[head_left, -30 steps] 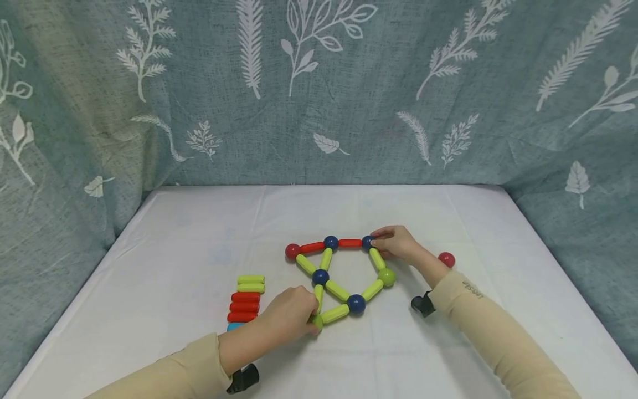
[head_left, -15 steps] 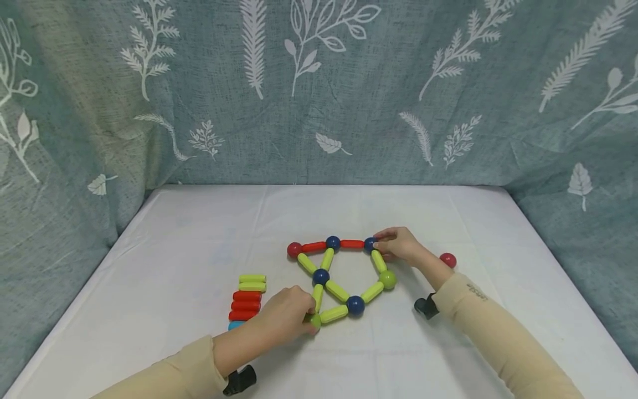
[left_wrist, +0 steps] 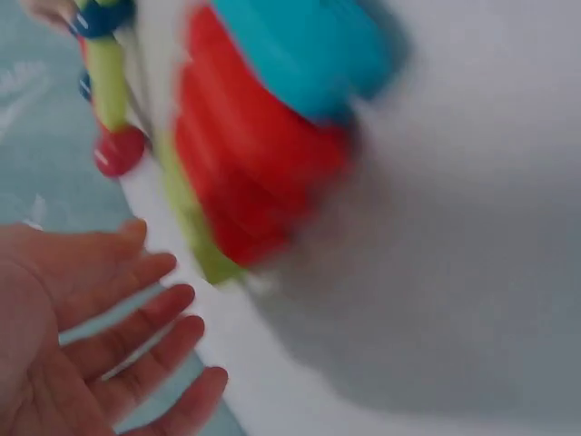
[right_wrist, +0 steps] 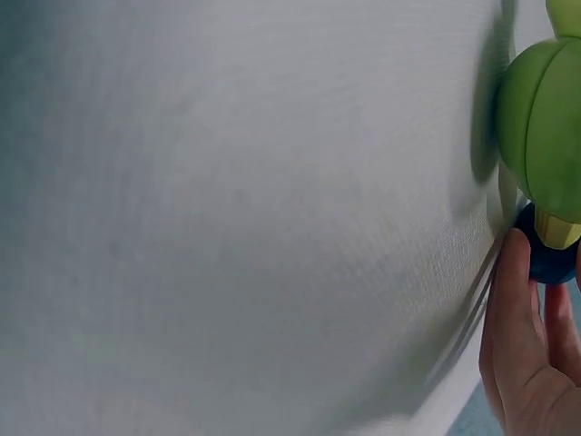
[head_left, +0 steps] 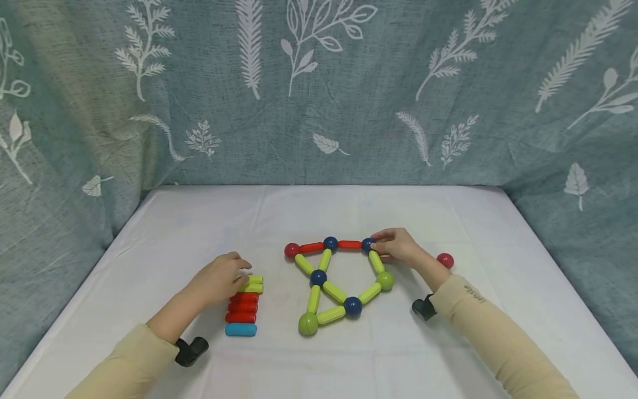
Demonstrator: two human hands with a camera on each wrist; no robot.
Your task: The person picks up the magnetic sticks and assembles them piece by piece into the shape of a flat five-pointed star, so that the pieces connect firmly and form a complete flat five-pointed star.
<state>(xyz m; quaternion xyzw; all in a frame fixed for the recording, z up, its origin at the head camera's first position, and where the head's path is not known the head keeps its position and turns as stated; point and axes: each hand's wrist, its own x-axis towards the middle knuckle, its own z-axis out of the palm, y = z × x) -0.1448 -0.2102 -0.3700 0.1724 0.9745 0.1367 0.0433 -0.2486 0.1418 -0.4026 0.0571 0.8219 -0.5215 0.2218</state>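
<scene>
A flat ball-and-rod figure (head_left: pixel 334 292) lies in the middle of the white tabletop (head_left: pixel 379 354), joined from red, dark blue and green balls with red and green rods. At its far right corner the right hand (head_left: pixel 399 245) pinches a dark blue ball (head_left: pixel 368 245) between thumb and fingers; the right wrist view shows the digits round it, just beyond a large green ball (right_wrist: pixel 543 127). Along the far edge, two red rods run to a red ball (head_left: pixel 292 251) at the left; a second green ball (head_left: pixel 308 323) forms the near left corner. Left of the figure, separate rods lie in a stacked row: two green rods (head_left: pixel 256 288), three red rods (head_left: pixel 241 317) and, nearest the person, one blue rod (head_left: pixel 241 330). The left hand (head_left: pixel 219 278) hovers at the green ones with its fingers spread and relaxed, gripping nothing. A loose red ball (head_left: pixel 445 260) sits beside the right forearm. The right beige sleeve (head_left: pixel 488 321) bears a short line of dark lettering (head_left: pixel 474 293) near the cuff, too small to read surely. Black devices (head_left: pixel 191 351) are worn at both wrists. Behind the table hangs a grey-green cloth (head_left: pixel 369 133) printed with white leaves and sprigs.
</scene>
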